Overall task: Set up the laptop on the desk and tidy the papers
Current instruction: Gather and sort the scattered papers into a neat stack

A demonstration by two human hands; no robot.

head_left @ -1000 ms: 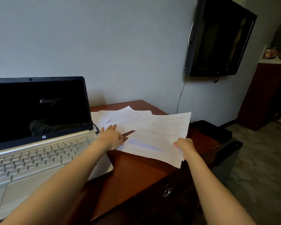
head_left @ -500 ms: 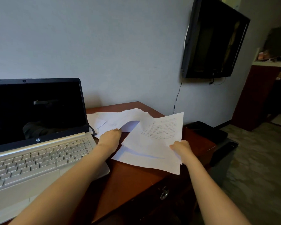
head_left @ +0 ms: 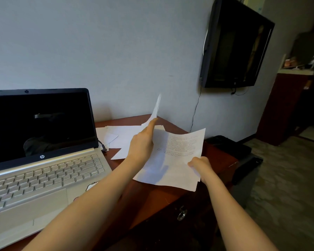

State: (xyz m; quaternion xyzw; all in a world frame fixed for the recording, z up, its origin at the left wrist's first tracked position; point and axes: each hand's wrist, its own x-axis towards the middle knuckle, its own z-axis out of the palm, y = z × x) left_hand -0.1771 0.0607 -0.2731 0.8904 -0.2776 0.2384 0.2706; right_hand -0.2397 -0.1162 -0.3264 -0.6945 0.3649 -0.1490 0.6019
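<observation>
Sorting papers (head_left: 124, 135) at the desk (head_left: 152, 196)
Left hand (head_left: 141, 144) holds one sheet (head_left: 157, 107) upright; right hand (head_left: 200, 166) grips a printed stack (head_left: 178, 156).

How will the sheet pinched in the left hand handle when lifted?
Probably floppy: the sheet bends above the left hand. Likely light, since one hand's fingers hold it up. The papers beneath may shift.

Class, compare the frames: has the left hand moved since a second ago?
Yes. The left hand has lifted off the desk, moving up and rightward away from the laptop, and raising the sheet it pinches.
</observation>
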